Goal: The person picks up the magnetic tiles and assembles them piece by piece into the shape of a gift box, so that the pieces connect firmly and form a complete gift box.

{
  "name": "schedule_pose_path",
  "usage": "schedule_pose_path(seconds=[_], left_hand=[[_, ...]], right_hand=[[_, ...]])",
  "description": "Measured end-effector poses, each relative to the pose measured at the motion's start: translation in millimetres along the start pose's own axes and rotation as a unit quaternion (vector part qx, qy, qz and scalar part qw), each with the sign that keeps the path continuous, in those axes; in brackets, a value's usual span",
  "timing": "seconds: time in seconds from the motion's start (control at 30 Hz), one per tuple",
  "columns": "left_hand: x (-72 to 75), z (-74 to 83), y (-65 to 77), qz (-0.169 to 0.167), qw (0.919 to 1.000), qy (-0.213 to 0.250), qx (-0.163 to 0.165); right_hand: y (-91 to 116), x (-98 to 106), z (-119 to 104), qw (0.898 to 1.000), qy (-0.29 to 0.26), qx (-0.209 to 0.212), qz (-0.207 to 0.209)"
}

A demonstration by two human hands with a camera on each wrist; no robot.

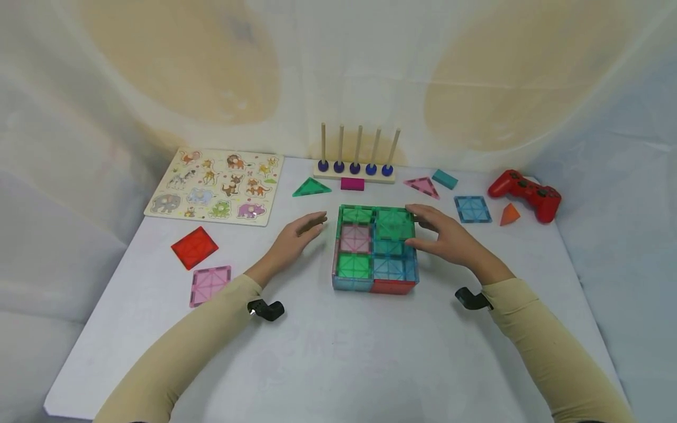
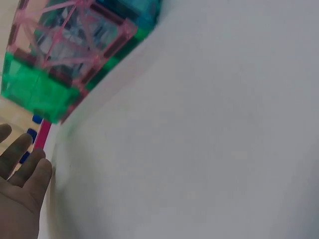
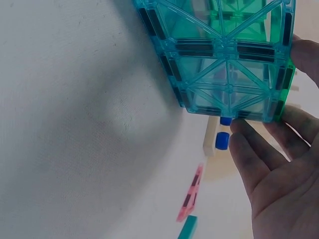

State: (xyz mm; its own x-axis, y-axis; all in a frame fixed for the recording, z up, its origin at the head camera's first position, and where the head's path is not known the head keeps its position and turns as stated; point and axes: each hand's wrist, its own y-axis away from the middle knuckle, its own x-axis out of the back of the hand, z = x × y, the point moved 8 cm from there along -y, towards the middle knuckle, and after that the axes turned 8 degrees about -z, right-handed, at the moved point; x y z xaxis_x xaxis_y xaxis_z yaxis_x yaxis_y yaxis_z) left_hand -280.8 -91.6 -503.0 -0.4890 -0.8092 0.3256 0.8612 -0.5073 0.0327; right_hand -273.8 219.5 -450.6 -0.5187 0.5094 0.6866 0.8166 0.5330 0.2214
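- A see-through tile box (image 1: 392,287) is sitting on the white table (image 1: 328,358), between the left fingers and the right fingers.
- Its top is mostly open. Inside, a pink square (image 1: 355,239) and a green square (image 1: 354,266) are showing on the left fingers' side, and blue squares are showing by the right thumb.
- The clear walls are showing through each other, so I can't count every tile.
- One green top tile (image 1: 392,223) is lying at the far right corner, beside the right fingertips.
- The right hand (image 1: 446,235) is spreading its thumb and fingers around that corner. They are touching the box, but I can't tell if they are gripping.
- The left hand (image 1: 296,235) is hanging open just beside the box, holding nothing.
- The left wrist view is cutting off the box and most of that hand.
- Past the fingers, one peg stand (image 1: 325,175) is holding five blue beads, one on each of five sticks.
- Two triangles (image 1: 312,187), two small blocks (image 1: 352,184) and one blue tile (image 1: 472,209) are lying beyond the fingers too.
- Right of the right fingers, one orange piece (image 1: 509,214) and one red game controller (image 1: 526,191) are resting.
- Left of the left fingers, one puzzle board (image 1: 268,202) is holding many animals, and one red tile (image 1: 194,248) is lying nearer.
- One pink tile (image 1: 208,284) is hiding a corner under the left sleeve (image 1: 211,329).
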Motion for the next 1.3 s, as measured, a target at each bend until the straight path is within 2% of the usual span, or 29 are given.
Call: schedule_pose_path(seconds=[0.2, 0.43, 0.6, 0.8, 1.0, 1.17, 1.3], left_hand=[[28.6, -3.0, 21.7, 0.024, 0.9992, -0.030, 0.008], [58.4, -13.6, 55.0, 0.031, 0.9923, -0.112, 0.044], [76.0, -23.2, 79.8, 0.030, 0.9794, -0.185, 0.076], [98.6, -31.7, 111.4, 0.027, 0.9592, -0.260, 0.107], [113.9, -35.6, 140.5, 0.017, 0.9478, -0.297, 0.115], [120.6, -40.5, 160.7, -0.001, 0.9460, -0.302, 0.119], [119.2, -41.5, 170.8, -0.027, 0.9434, -0.311, 0.111]], right_hand=[[1, 0, 1, 1.000, 0.004, -0.004, -0.001], [2, 0, 1, 1.000, 0.006, 0.000, 0.001], [2, 1, 1, 1.000, 0.004, -0.002, 0.000], [1, 0, 2, 1.000, 0.004, -0.004, -0.005], [2, 0, -1, 1.000, 0.002, 0.001, -0.004], [2, 0, -4, 1.000, 0.000, 0.006, -0.004], [2, 0, -4, 1.000, 0.002, 0.008, -0.003]])
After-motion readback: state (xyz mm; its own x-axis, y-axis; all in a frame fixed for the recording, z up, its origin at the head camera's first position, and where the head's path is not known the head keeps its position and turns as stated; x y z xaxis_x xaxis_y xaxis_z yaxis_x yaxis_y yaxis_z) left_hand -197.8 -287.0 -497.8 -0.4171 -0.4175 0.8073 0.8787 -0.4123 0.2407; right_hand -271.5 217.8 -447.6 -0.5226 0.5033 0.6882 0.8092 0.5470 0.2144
